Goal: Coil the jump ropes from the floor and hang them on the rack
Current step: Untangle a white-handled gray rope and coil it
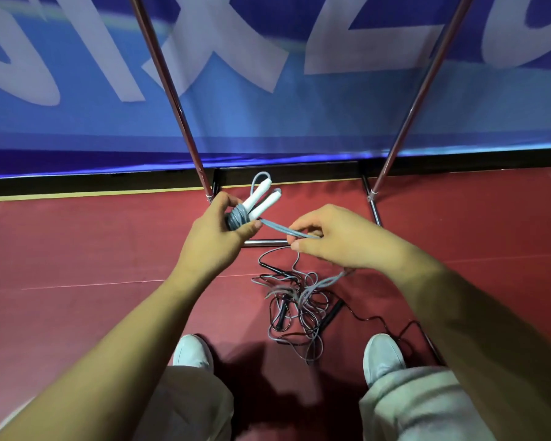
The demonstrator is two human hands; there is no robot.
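My left hand [218, 229] grips the two white handles [261, 198] of a grey-blue jump rope, with several turns of its cord wound round them. A doubled strand of that cord [280, 230] runs right to my right hand [334, 238], which pinches it. From there the cord hangs down to a tangled pile of ropes [295, 305] on the red floor between my feet. A black rope with black handles [280, 315] lies mixed into that pile. The rack's two metal uprights [169, 97] rise on either side, its base bars [266, 242] on the floor just beyond my hands.
A blue banner [268, 106] with large white lettering hangs behind the rack. My two white shoes [193, 350] stand on the red floor either side of the pile. A black cord [379, 323] trails right toward another base bar [431, 343].
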